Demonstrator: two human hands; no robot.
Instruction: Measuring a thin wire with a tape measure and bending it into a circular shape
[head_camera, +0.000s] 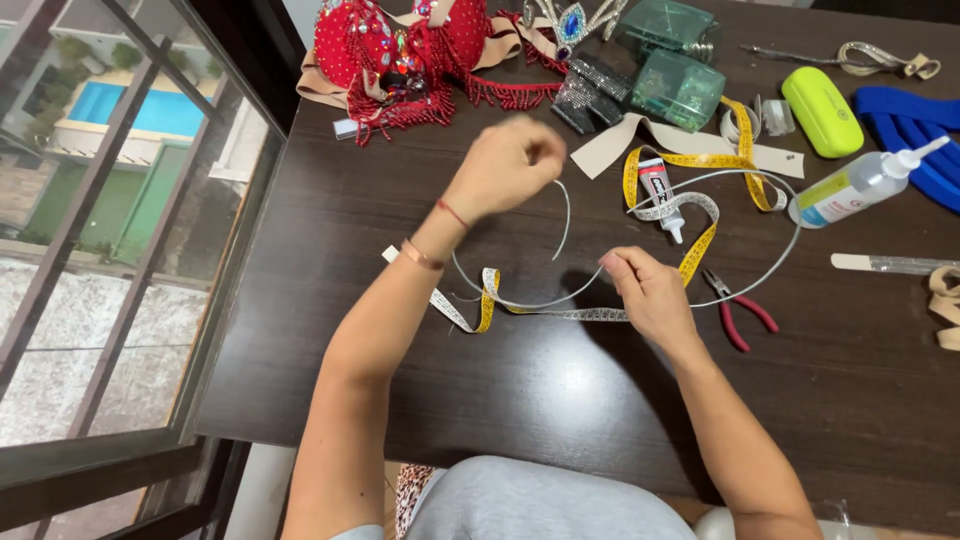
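My left hand (508, 165) is raised above the dark wooden table (330, 330), fingers closed around one end of a thin silvery wire (563, 225) that curves down into a loop. My right hand (648, 290) pinches the same wire lower down, near the middle of the table, where it crosses a yellow and white measuring tape (700, 250). The wire runs on in a wide arc to the right. A small glue tube (660, 190) lies inside the tape's loop. Red-handled pliers (738, 308) rest just right of my right hand.
At the back lie a red beaded bra top (400, 50), a jewelled silver tiara (575, 20), two green transparent boxes (678, 88), a lime case (822, 110), a blue band (915, 135), a squeeze bottle (860, 185) and beige straps. A window is on the left.
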